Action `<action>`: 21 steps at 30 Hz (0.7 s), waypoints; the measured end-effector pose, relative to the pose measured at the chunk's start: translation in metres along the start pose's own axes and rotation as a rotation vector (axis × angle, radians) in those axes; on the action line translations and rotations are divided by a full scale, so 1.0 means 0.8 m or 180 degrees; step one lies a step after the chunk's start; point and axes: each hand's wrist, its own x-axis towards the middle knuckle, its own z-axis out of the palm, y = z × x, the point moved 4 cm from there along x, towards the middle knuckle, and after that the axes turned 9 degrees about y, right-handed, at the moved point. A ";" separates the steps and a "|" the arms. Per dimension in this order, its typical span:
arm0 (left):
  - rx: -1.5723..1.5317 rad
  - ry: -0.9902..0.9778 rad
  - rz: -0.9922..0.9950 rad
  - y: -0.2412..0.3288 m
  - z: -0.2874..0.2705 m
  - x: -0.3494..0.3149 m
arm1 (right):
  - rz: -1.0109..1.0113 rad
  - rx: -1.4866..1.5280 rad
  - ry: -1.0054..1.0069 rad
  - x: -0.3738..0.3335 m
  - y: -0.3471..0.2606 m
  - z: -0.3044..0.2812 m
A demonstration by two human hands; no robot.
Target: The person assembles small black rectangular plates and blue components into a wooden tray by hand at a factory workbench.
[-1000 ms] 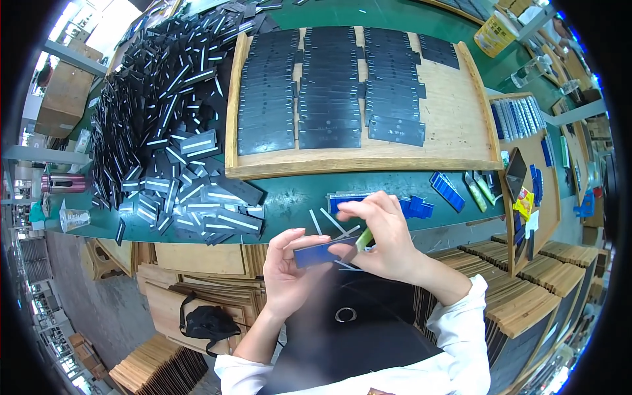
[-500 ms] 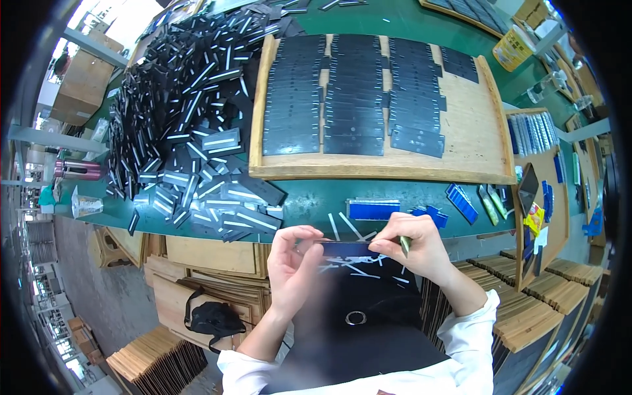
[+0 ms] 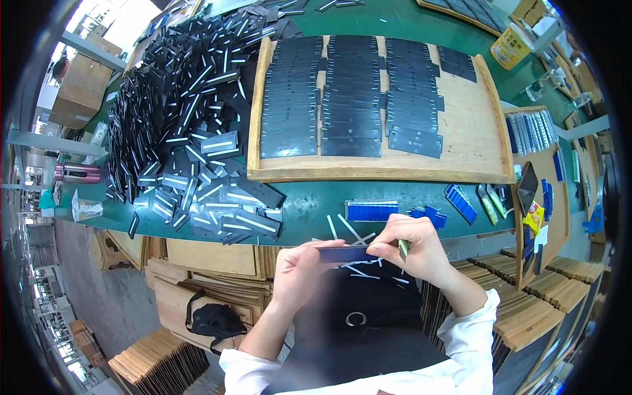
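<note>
Since the earlier frames, both hands had been drawn down from the table edge toward the lap, and the dark strip (image 3: 345, 253) had been brought to lie level between them, just below the edge of the green table (image 3: 309, 207). The strip was pinched at its left end by the left hand (image 3: 299, 268), fingers curled narrowly around it, and at its right end by the right hand (image 3: 411, 247), which was also closed around a small green tool (image 3: 402, 247) showing beneath the fingers. Thin white slivers (image 3: 359, 268) were seen lying on the black apron under the strip, and a few more on the table just above it. A stack of blue pieces (image 3: 372, 210) lay on the table directly beyond the hands, with more blue pieces (image 3: 428, 216) just to its right. A large heap of black strips with white bands (image 3: 191, 138) was spread over the left part of the table, and a wooden tray (image 3: 474, 131) holding rows of dark strips was placed behind.
</note>
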 end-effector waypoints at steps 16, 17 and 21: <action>0.1038 0.0058 -0.0404 -0.001 0.031 0.001 | 0.0666 0.0611 -0.0217 0.003 0.008 -0.001; 0.1126 0.0190 -0.0313 0.006 0.035 0.000 | 0.0777 0.0632 -0.0231 0.003 0.010 -0.003; 0.4047 0.0050 0.2074 0.047 0.053 0.002 | 0.0974 0.0595 -0.0559 0.007 0.013 -0.008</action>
